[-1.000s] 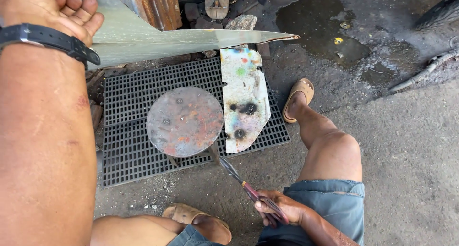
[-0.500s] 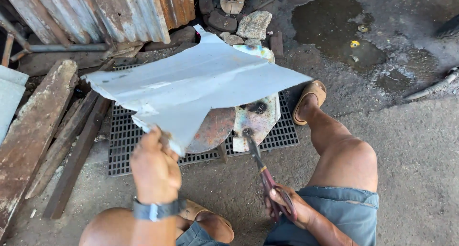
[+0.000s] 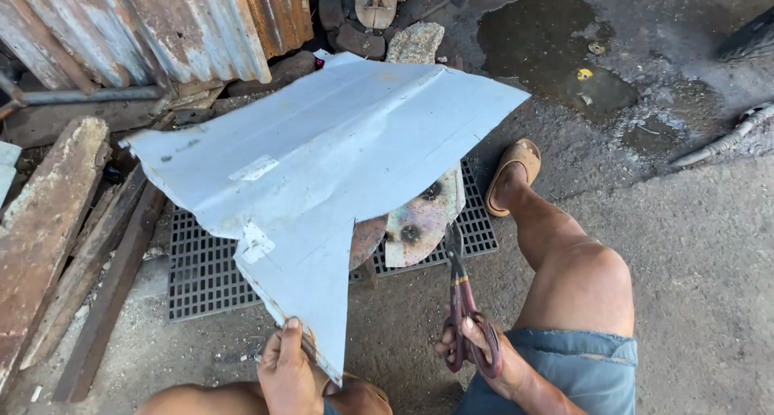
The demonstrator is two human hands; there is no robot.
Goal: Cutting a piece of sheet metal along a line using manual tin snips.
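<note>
The left hand [image 3: 284, 367] is pinching the narrow lower tip of a pale grey sheet-metal offcut [image 3: 322, 165], thumb on top and fingers curled under its edge, so the sheet is being held up off the ground over a black metal grate [image 3: 205, 270]. The sheet is fanning out away from the person: its pointed end is sitting at the hand near the bottom of the view and its broad end is spreading toward the corrugated iron wall [image 3: 153, 28] and the stones behind, with a shallow crease running across its width from left to right. The right hand [image 3: 484, 354] is closed around the reddish handles of a pair of tin snips [image 3: 461, 302], whose blades are pointing up and away from the person, just beside the sheet's right edge but not touching it. Under the sheet, a rusty round disc [image 3: 367, 239] and a stained metal plate [image 3: 423, 217] are lying on the grate. No containers are showing.
</note>
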